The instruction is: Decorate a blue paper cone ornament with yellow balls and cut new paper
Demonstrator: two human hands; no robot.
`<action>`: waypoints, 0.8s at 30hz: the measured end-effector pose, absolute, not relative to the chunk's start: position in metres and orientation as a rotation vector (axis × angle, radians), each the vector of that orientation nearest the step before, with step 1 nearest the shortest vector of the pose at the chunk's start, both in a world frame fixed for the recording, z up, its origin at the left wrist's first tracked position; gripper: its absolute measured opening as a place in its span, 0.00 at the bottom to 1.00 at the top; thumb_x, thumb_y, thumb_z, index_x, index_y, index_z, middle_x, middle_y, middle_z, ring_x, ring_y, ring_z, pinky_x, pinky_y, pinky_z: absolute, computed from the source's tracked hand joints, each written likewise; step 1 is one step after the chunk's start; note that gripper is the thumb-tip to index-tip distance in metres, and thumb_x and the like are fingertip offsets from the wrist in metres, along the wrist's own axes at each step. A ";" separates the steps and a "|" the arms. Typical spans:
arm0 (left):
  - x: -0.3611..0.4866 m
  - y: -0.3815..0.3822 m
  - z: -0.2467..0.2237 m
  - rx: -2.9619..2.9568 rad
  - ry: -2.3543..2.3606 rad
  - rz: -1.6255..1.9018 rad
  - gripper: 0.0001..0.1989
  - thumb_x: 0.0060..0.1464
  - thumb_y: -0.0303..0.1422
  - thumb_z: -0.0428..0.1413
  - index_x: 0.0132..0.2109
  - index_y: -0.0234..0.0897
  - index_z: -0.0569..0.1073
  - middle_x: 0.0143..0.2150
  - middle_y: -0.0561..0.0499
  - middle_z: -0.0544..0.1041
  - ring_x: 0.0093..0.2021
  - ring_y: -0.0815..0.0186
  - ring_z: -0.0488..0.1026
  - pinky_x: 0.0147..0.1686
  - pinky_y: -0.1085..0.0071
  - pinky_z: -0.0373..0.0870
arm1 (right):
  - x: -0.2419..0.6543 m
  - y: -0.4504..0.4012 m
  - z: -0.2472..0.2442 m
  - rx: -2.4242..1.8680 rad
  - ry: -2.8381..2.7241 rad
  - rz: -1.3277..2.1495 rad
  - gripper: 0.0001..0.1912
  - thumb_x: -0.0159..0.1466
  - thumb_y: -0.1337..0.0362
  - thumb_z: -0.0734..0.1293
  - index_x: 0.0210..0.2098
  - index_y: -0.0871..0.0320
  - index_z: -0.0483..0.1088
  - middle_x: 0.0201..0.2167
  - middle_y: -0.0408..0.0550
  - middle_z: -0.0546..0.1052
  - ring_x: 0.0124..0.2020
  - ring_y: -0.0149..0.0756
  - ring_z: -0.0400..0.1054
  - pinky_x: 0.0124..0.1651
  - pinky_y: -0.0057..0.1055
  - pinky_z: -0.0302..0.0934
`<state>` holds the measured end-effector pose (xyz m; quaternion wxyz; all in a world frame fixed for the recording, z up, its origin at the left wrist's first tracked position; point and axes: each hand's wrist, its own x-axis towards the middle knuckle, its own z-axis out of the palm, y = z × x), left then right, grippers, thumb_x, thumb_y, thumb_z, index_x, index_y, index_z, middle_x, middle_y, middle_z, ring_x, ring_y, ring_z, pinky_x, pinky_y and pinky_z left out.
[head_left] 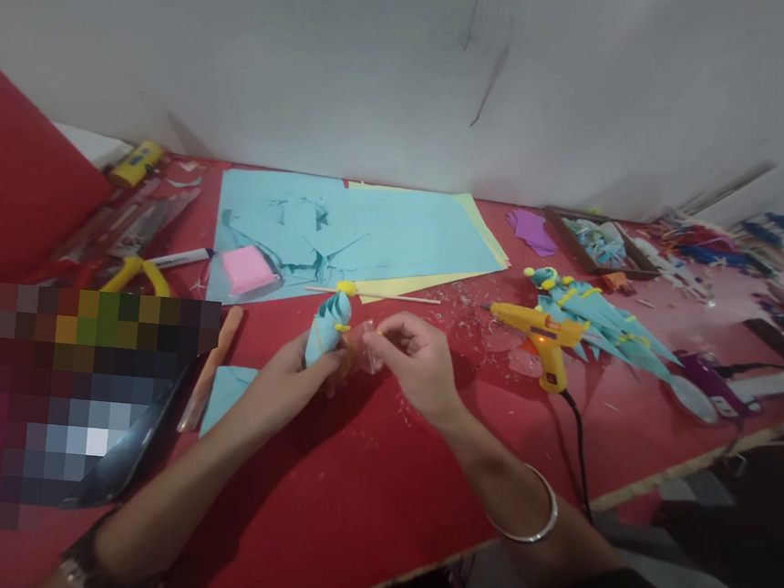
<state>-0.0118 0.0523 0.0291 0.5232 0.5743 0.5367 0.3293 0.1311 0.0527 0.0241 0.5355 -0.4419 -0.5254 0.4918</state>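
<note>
Upright in my left hand [296,368] is a rolled piece of light blue paper [324,336], curled at the top, with small yellow pieces along its side. My right hand [420,361] is closed in a pinch beside it. A small clear plastic bag [368,349] hangs between the two hands, against my right fingertips. A tiny yellow speck shows at those fingertips, too small to name. Just behind the roll, a thin wooden stick [402,299] with a yellow lump [346,286] on it lies across the paper's edge.
A yellow glue gun [540,330], its orange light lit, lies right of my hands; its cord runs off the front edge. Beyond it are blue paper cones with yellow trim [589,311]. Cut blue sheets [397,230] and a pink block [249,269] lie behind. Blurred pixels cover the left.
</note>
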 end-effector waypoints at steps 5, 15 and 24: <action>-0.013 0.053 0.028 1.396 1.288 0.757 0.10 0.47 0.35 0.48 0.22 0.37 0.63 0.17 0.57 0.64 0.19 0.72 0.61 0.20 0.76 0.57 | 0.131 0.053 0.022 -1.021 -1.223 1.222 0.06 0.55 0.63 0.64 0.30 0.59 0.68 0.20 0.41 0.70 0.20 0.26 0.65 0.23 0.24 0.61; -0.013 0.051 0.028 1.411 1.334 0.735 0.10 0.47 0.36 0.48 0.22 0.37 0.62 0.17 0.58 0.64 0.19 0.72 0.61 0.21 0.76 0.57 | 0.132 0.054 0.021 -1.074 -1.292 1.134 0.07 0.55 0.65 0.63 0.32 0.58 0.71 0.21 0.41 0.71 0.21 0.25 0.64 0.25 0.24 0.61; -0.014 0.052 0.028 1.416 1.294 0.749 0.11 0.47 0.36 0.49 0.22 0.37 0.62 0.16 0.59 0.64 0.19 0.72 0.62 0.22 0.76 0.57 | 0.134 0.056 0.020 -1.029 -1.222 1.104 0.07 0.57 0.64 0.61 0.27 0.59 0.69 0.18 0.39 0.67 0.17 0.23 0.62 0.21 0.22 0.58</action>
